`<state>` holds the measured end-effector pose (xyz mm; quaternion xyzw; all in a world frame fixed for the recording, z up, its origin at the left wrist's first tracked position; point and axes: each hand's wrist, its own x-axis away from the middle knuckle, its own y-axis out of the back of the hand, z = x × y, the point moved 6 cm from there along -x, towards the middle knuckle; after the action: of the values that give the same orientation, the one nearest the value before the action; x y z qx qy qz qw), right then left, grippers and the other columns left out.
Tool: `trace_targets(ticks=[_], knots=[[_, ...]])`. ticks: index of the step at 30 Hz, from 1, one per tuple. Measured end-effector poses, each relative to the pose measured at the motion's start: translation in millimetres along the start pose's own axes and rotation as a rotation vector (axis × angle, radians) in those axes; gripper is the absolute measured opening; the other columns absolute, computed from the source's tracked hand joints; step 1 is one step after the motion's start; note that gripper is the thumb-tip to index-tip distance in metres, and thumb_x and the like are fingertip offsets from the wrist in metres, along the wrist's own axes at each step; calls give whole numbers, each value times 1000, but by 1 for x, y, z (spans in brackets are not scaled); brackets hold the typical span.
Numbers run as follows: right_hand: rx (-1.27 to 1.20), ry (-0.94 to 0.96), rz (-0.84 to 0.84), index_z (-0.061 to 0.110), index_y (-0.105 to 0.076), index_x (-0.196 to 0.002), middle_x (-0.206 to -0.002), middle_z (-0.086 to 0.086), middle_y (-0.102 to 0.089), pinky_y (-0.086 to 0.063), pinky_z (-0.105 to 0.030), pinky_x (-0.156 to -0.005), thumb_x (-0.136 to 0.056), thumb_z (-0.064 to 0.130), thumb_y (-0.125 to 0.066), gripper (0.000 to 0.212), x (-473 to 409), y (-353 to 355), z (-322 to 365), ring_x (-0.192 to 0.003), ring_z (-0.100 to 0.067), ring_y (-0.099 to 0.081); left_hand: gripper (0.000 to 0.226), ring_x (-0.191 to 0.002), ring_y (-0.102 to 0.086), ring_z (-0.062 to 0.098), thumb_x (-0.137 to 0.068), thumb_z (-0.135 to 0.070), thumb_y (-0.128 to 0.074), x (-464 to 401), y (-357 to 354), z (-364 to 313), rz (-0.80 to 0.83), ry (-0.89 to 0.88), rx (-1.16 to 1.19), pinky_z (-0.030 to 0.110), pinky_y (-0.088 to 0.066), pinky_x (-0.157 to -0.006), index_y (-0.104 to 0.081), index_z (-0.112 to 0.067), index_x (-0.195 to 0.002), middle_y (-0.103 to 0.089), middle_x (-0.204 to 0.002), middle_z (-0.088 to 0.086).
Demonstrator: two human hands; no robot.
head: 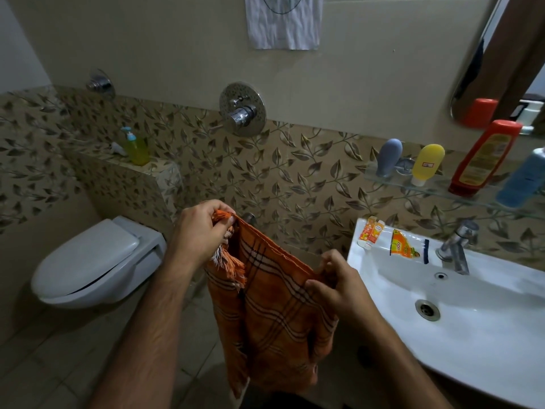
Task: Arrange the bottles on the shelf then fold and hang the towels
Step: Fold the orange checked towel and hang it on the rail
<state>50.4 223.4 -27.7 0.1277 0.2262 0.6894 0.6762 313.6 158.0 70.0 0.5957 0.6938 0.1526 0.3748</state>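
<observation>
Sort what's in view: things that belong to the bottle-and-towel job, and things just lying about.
Belongs to the job:
orange checked towel, pinched by left hand and right hand
white cloth hanging on the wall
grey bottle, yellow bottle, red bottle, blue bottle on the glass shelf

Lying about:
sachets on the sink
green pump bottle
toilet

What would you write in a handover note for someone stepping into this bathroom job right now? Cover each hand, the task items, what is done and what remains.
Left hand pinches the fringed top corner of the orange checked towel; right hand grips the other top edge. The towel hangs between them, doubled over.
Bottles: grey, yellow, red and blue stand on the glass shelf, so that part looks done.
A white cloth hangs on the wall.
Left: finish folding the orange towel and hang it.
</observation>
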Motion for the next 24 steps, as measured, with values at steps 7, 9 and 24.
trace_targets(ticks=[7,9,24], knots=[[56,129,59,40,-58,-88,-88,13,-66,-59,-26,-68,-87,14,-72,30,-2,-2,8,-85,-4,-66,13,-66,-57,-21,-89,-11,-68,-3,2,-2,-7,-3,24,0,-39,-47,-68,-24,-88,-64,-75,-14],[54,145,49,40,-54,-93,-92,12,-65,-59,-29,-68,-87,13,-71,32,-1,-1,8,-86,-6,-66,14,-66,-58,-20,-88,-12,-68,-3,2,-1,-6,4,23,0,-39,-47,-68,-25,-87,-65,-74,-15],[180,203,78,52,-57,-109,-101,30,-60,-54,-14,-75,-88,19,-70,41,-1,-6,5,-99,7,-59,14,-66,-55,-24,-88,-13,-69,-1,-3,-1,20,18,9,-1,-38,-47,-67,-27,-86,-63,-73,-16]])
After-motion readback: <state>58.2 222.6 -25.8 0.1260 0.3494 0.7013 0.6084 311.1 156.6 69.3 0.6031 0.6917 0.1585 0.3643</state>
